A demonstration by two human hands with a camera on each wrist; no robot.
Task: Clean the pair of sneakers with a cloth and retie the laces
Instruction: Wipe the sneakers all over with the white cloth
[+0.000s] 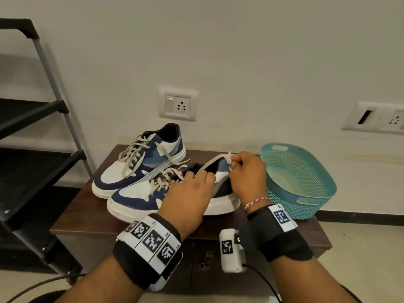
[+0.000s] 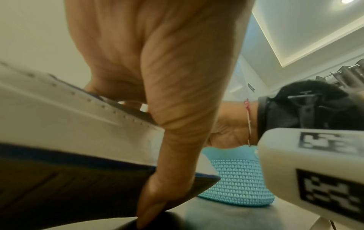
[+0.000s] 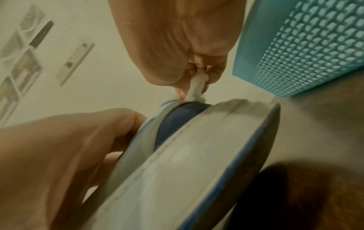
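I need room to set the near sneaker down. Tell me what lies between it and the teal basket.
Only the right hand, pinching a small white cloth at the near sneaker heel; the tabletop before the teal basket looks bare in the head view.

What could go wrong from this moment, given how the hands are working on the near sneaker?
1. The right hand pinches only a small wad of white cloth at the heel; it may slip out.
2. The left hand tilts the near sneaker, which sits close to the table's front edge and could slide off.
3. Both sneakers' laces look loose; those of the far sneaker trail toward the near one and might snag.
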